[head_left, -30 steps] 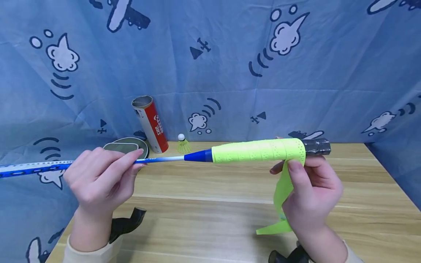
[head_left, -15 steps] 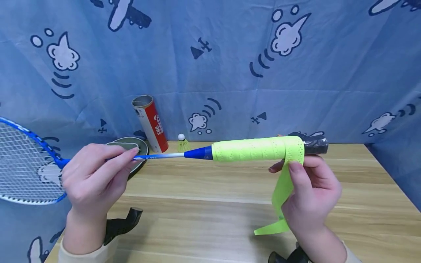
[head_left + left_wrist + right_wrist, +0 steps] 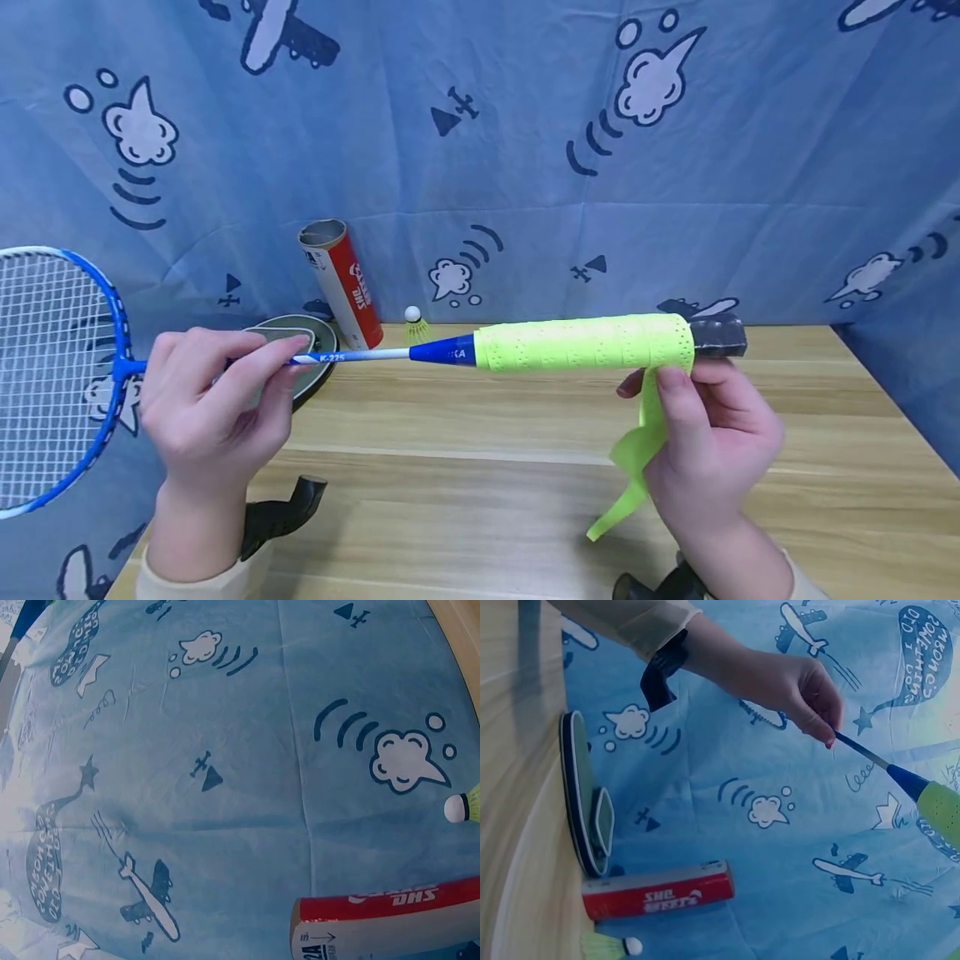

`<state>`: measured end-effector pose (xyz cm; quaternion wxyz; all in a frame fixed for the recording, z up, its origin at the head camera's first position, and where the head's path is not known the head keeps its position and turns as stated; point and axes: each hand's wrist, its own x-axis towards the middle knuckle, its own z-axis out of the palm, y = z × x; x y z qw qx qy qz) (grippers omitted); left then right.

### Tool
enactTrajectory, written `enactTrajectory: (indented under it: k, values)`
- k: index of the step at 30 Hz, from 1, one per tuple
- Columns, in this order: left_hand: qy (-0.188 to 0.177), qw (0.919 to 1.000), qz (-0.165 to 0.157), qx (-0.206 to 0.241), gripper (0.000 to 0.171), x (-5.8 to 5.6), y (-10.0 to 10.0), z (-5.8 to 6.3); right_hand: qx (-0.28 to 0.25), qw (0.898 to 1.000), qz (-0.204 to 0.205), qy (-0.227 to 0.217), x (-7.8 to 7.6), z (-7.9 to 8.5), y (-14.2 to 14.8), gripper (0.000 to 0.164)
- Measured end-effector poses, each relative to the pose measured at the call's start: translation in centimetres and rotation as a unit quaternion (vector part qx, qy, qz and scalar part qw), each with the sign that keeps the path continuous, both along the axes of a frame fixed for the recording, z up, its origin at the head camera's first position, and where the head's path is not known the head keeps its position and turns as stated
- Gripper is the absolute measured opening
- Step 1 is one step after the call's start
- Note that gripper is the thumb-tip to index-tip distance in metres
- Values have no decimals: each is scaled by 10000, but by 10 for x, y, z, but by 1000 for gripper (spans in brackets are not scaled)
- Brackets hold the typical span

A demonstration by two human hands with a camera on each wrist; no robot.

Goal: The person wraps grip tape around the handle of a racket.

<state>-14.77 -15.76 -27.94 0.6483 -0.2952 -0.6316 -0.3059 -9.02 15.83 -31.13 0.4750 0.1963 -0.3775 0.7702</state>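
A blue and white badminton racket is held level above the table. My left hand (image 3: 217, 400) pinches its thin shaft (image 3: 375, 356) just right of the strung head (image 3: 56, 379). Neon yellow-green perforated overgrip tape (image 3: 577, 343) is wound around most of the handle, while the black butt end (image 3: 720, 336) shows bare. My right hand (image 3: 712, 433) pinches the tape between thumb and fingers just below the handle. From that hand the loose tape tail (image 3: 633, 450) dangles, twisted. In the right wrist view, my left hand (image 3: 802, 694) also pinches the shaft; the left wrist view does not show it.
Behind the racket stand a red and white shuttlecock tube (image 3: 345, 283) and a yellow shuttlecock (image 3: 417, 323). A dark green oval case (image 3: 318, 385) is partly hidden by my left hand. The wooden table (image 3: 480, 500) meets a blue patterned cloth (image 3: 510, 150) at the back.
The racket has rolled about its shaft: its head has turned from edge-on to face-on. The loose tail has swung and twisted. Both hands stay in nearly the same places.
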Motion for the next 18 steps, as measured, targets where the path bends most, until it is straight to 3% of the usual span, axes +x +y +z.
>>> enactTrajectory:
  k: [9,14,18]
  values:
    - [245,9994,-251,11,24,-1,-2,-5,50,9998,-86,-189,1,1,3,15]
    - [129,9995,-298,-36,27,1,1,0,276,9986,-195,-411,0,4,3,14]
    - [46,9999,-160,29,23,4,3,2,347,9975,-411,-462,-1,3,4,18]
